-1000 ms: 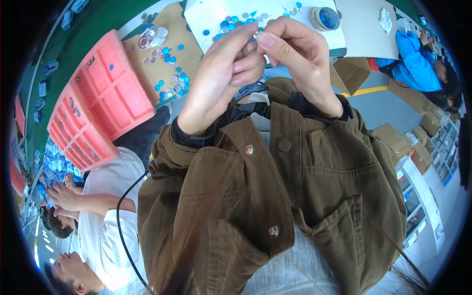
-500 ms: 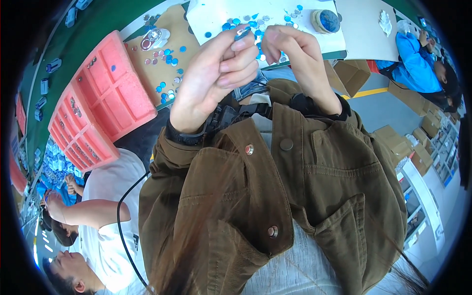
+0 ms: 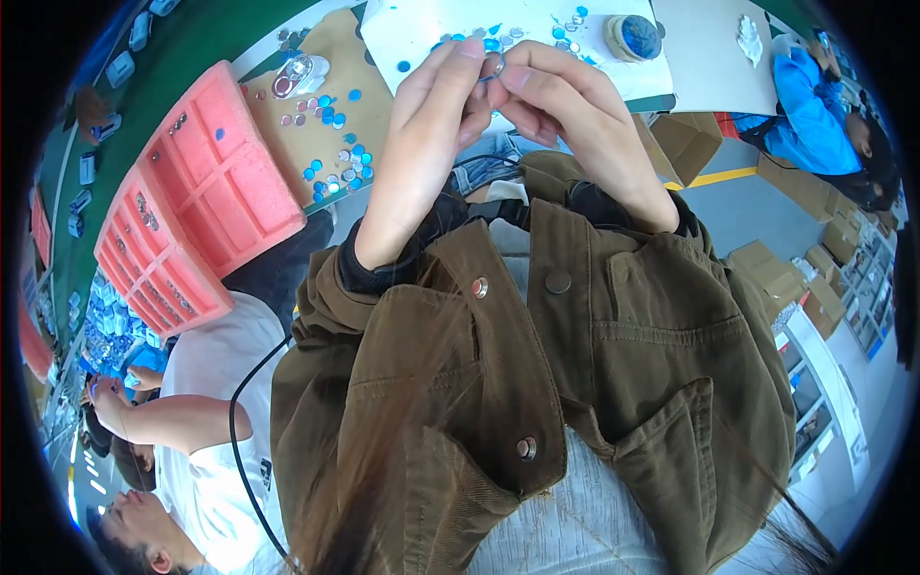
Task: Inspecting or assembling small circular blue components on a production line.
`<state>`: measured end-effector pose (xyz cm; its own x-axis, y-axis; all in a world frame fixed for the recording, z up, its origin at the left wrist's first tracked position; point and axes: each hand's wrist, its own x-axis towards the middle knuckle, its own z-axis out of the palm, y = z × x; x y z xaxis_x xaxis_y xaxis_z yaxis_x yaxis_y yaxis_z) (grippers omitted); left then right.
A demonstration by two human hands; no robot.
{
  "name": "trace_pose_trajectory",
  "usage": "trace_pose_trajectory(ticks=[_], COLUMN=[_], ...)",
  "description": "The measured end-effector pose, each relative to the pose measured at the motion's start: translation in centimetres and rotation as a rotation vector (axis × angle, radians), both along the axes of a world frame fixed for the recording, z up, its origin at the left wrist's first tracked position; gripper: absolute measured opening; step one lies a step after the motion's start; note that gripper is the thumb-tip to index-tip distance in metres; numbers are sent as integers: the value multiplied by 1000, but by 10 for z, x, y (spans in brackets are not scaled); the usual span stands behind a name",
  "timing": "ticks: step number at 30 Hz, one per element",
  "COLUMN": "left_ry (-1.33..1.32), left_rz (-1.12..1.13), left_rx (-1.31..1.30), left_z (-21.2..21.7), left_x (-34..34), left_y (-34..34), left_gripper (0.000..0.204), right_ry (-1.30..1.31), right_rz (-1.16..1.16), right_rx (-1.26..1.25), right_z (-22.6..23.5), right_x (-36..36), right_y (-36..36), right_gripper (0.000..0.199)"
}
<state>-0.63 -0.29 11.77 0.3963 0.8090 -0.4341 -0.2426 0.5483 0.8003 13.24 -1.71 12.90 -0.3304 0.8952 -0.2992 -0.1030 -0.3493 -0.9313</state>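
Head view looks down on a person in a brown jacket (image 3: 613,364), both forearms raised in front of the chest. Far on the left side a pink tray (image 3: 216,192) with many compartments lies on the green table (image 3: 192,57), and below it a co-worker in a white shirt (image 3: 206,383) sits with one bent arm.

Next to the tray is a brown board (image 3: 335,105) with many small blue discs (image 3: 331,113) spread on it. The left hand (image 3: 431,125) goes up from the brown sleeve, with the wrist almost straight and the fingers long and close together. Its thumb and first finger pinch a small round ring (image 3: 493,67) at the top. The right hand (image 3: 561,110) comes from the other side, with the wrist bent inward and the fingers curled, and its fingertips touch the same ring. So the ring is between both hands, above a white sheet (image 3: 422,29).

On the sheet, more to the right, stands a round blue container (image 3: 635,36). Far right, another person in a blue jacket (image 3: 810,101) sits near cardboard boxes (image 3: 685,144).
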Motion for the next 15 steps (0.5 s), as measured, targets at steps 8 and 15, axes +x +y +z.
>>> trace_pose_trajectory(ticks=[8, 15], left_ry=[39, -256], left_rz=[-2, -211], left_rx=[88, -334], left_z=[-3, -10], left_x=[1, -15], left_y=[-6, -1], left_gripper=[28, 28], right_ry=[9, -745], right_rz=[5, -3], right_rx=[22, 698], right_z=[-5, -10], right_x=[0, -3], right_y=[4, 1], right_gripper=[15, 8])
